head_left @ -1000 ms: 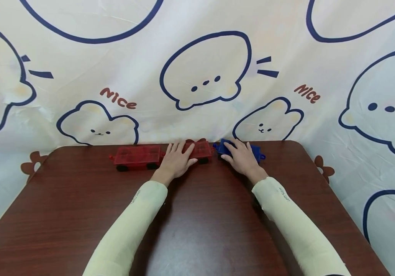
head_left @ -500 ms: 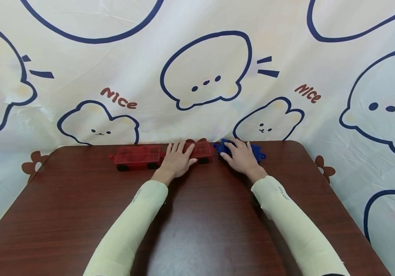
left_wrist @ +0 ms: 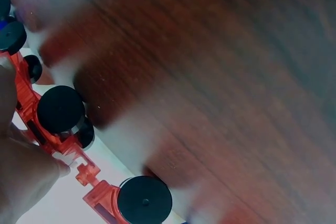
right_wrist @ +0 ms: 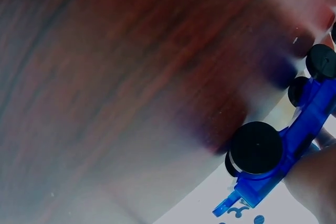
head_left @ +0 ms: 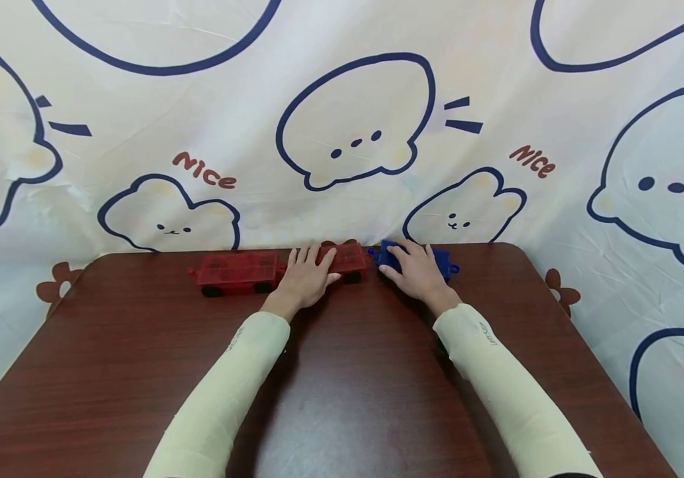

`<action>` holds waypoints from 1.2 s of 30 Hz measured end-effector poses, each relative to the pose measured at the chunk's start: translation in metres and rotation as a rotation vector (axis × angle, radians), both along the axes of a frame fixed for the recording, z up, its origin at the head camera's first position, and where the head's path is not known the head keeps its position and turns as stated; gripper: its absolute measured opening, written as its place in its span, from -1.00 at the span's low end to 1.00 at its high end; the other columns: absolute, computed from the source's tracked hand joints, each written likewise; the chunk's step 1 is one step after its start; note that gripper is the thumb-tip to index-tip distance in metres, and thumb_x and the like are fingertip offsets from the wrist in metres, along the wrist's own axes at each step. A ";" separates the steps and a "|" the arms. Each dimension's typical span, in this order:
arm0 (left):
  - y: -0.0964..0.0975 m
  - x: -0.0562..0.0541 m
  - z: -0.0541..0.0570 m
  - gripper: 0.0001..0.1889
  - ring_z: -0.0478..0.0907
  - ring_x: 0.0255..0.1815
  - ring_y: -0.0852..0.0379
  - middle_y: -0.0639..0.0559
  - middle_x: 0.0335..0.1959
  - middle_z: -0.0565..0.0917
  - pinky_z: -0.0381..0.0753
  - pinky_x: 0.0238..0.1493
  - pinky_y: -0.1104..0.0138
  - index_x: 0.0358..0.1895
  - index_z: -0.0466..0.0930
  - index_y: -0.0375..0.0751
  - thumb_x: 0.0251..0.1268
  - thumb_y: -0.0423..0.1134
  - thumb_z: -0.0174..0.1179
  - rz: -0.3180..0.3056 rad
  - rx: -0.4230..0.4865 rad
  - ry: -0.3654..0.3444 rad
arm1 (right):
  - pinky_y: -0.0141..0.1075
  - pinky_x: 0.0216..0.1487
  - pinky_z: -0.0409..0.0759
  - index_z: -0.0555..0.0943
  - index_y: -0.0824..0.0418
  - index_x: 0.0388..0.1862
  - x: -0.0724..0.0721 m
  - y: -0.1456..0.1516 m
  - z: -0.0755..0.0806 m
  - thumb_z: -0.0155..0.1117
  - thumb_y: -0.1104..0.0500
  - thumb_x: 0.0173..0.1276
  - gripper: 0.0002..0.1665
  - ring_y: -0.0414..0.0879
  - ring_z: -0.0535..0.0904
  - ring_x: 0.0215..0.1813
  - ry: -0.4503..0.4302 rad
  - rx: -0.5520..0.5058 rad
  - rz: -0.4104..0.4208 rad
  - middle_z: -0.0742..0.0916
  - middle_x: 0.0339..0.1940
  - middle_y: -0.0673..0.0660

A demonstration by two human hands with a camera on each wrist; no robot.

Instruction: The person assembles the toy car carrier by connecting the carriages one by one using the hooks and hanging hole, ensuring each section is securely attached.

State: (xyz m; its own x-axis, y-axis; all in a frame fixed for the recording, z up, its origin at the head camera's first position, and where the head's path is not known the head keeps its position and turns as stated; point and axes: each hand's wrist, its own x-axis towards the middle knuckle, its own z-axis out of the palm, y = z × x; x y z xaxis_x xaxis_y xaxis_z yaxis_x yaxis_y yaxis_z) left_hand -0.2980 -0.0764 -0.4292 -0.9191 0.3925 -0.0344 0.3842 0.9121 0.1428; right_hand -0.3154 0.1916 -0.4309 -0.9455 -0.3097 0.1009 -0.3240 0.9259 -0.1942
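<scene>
Along the table's far edge stand toy train cars with black wheels. A long red car (head_left: 238, 272) is at the left, joined at its hitch to a second red car (head_left: 350, 260) on its right. My left hand (head_left: 302, 275) lies over that joint and holds the second car, thumb at its near side. The left wrist view shows the red hitch (left_wrist: 87, 174) beside the hand. My right hand (head_left: 418, 271) grips a blue car (head_left: 442, 260), thumb on the near side, fingers over the top. Its left hook lies close to the red car's right end; whether they are linked, I cannot tell.
The dark brown wooden table (head_left: 342, 398) has rounded far corners. Right behind it hangs a pale cloth (head_left: 318, 219) printed with cartoon outlines, and more of it covers both sides. In the right wrist view the blue car's free hook (right_wrist: 226, 203) sticks out.
My right hand and sleeve have shifted very slightly left. The left hand and the cars look almost unmoved.
</scene>
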 end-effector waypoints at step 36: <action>-0.003 -0.001 -0.003 -0.31 -0.18 0.63 -0.26 -0.28 0.61 0.00 -0.25 0.55 -0.18 0.66 -0.04 -0.04 0.64 0.14 -0.17 0.007 0.093 0.007 | 0.30 0.52 -0.06 0.45 0.17 0.48 0.001 0.003 -0.001 0.12 -0.25 0.52 -0.25 0.19 0.17 0.57 0.005 -0.034 0.070 0.38 0.55 0.24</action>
State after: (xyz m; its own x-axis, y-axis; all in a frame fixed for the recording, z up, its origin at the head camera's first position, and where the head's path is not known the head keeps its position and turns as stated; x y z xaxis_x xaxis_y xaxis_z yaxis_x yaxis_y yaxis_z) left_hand -0.2993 -0.0797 -0.4321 -0.9221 0.3869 0.0085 0.3788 0.8979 0.2244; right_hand -0.3139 0.1942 -0.4317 -0.9209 -0.3718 0.1175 -0.3893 0.8937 -0.2231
